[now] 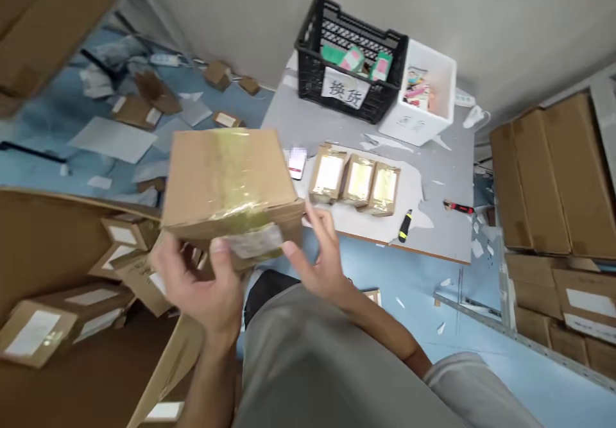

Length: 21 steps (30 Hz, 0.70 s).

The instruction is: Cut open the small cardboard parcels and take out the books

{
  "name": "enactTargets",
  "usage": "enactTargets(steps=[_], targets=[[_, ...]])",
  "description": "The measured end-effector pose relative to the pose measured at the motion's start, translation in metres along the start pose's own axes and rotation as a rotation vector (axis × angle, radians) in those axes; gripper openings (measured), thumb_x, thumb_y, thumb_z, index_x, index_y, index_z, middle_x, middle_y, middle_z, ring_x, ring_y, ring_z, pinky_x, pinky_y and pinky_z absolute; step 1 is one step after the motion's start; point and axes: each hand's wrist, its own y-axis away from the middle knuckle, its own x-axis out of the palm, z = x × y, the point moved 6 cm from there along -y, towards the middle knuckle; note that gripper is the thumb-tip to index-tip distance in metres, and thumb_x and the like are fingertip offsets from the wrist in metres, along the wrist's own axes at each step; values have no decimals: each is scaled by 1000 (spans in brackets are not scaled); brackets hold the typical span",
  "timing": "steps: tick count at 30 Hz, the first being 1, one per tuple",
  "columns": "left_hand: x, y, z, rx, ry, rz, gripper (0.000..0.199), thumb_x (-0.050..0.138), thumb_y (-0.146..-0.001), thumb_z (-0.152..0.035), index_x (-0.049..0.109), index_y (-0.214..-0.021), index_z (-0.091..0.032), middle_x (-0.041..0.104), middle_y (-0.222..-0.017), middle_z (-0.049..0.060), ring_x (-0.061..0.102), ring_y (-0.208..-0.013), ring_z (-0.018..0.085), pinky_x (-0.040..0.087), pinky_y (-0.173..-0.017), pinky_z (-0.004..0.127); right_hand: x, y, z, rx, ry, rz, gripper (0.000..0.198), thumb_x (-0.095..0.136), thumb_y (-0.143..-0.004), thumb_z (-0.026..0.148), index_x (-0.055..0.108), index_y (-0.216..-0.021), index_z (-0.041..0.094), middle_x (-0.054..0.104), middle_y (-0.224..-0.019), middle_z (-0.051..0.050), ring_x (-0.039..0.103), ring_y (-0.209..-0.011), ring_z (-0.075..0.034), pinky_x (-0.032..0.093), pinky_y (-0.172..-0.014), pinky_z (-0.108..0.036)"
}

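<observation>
A taped cardboard box (192,171) is held up in front of me, above the edge of a large open carton. Clear yellowish tape runs over its top, and a whitish label (257,242) is on the side facing me. My left hand (206,280) grips the box's lower left, its thumb on the near side and its fingers partly hidden underneath. At the right end, my right hand (320,255) holds the box by its corner, thumb against the label's edge. Three small labelled boxes (359,181) stand in a row on the grey table (443,178) beyond my right hand.
The large carton (158,376) at lower left contains several labelled boxes. On the table are a phone (297,162), a utility knife (405,226), a black crate (308,72) and a white bin (445,94). Shelved cartons (553,178) stand right; paper and boxes litter the blue floor.
</observation>
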Motion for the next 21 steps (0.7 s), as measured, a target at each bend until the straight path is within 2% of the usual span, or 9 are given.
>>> enactTargets(steps=[3, 5, 7, 10, 13, 17, 19, 21], targets=[[77, 24, -52, 42, 106, 214, 55, 74, -110, -51, 72, -159, -25, 71, -135, 11, 72, -131, 29, 63, -119, 47, -103, -6, -2, -76, 137, -266, 82, 61, -119, 52, 26, -191, 41, 59, -156, -14, 61, -151, -35, 54, -131, -62], [121, 39, -80, 53, 213, 356, 56, 73, -112, -49, 69, -163, -26, 71, -138, 11, 73, -129, 26, 63, -118, 43, -157, -12, -4, -116, 215, -384, 76, 58, -120, 49, 30, -190, 41, 59, -156, -14, 61, -151, -35, 54, -131, -62], [158, 52, -97, 32, 323, 481, 58, 73, -112, -48, 66, -166, -29, 70, -142, 11, 73, -130, 25, 63, -117, 41, -199, -24, -10, -129, 285, -444, 72, 58, -120, 49, 36, -188, 40, 61, -158, -14, 61, -153, -35, 54, -131, -63], [205, 67, -100, -63, 454, 635, 71, 79, -108, -49, 57, -175, -34, 67, -150, 12, 73, -134, 26, 64, -116, 42, -240, -55, -34, -91, 372, -430, 66, 57, -121, 53, 47, -183, 36, 64, -160, -15, 60, -156, -35, 52, -134, -64], [242, 77, -79, -205, 537, 728, 88, 85, -102, -49, 47, -180, -35, 70, -145, 12, 75, -129, 24, 65, -113, 41, -250, -100, -75, -17, 435, -319, 60, 57, -120, 58, 62, -173, 31, 67, -160, -15, 62, -154, -37, 51, -135, -64], [275, 95, -36, -498, 563, 869, 94, 90, -93, -52, 52, -175, -27, 75, -116, 6, 79, -114, 23, 64, -114, 43, -220, -156, -130, 78, 465, -100, 58, 55, -119, 59, 75, -159, 22, 71, -163, -17, 64, -156, -37, 47, -139, -60], [282, 103, -16, -630, 553, 942, 93, 90, -89, -59, 57, -168, -24, 75, -106, 4, 80, -109, 25, 64, -115, 47, -201, -164, -143, 108, 453, 38, 57, 55, -119, 56, 77, -157, 20, 68, -170, -17, 58, -165, -36, 39, -145, -59], [283, 102, 3, -669, 509, 997, 91, 90, -86, -68, 64, -159, -22, 75, -98, 2, 80, -102, 26, 65, -113, 50, -201, -154, -145, 118, 431, 91, 57, 56, -119, 55, 76, -159, 21, 64, -176, -15, 48, -174, -34, 31, -149, -61]])
